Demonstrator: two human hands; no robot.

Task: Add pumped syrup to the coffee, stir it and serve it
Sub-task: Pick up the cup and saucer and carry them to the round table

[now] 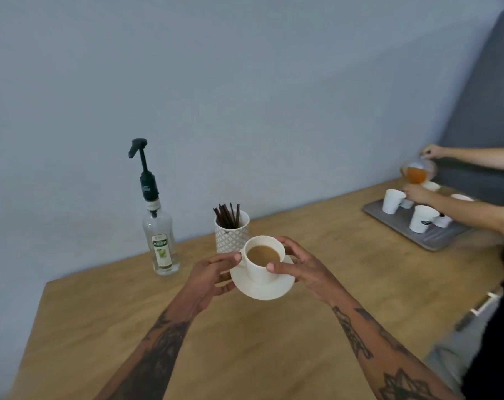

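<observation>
Two hands carry the load above the wooden table (317, 255): the left hand (213, 272) grips the saucer (262, 287) from beneath for support, the right hand (297, 264) wraps the coffee cup (262, 261) to steady it. Syrup pump bottle (158, 226) and stirrer holder (232, 235) stand just behind.

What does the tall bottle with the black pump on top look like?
The syrup bottle is clear glass, tall and slim, standing upright on the wooden counter by the grey wall. A black pump with a raised spout tops its neck. A white and green label sits on the front. It looks nearly empty. Nothing touches it; the patterned cup of stir sticks stands apart to its right.
</observation>
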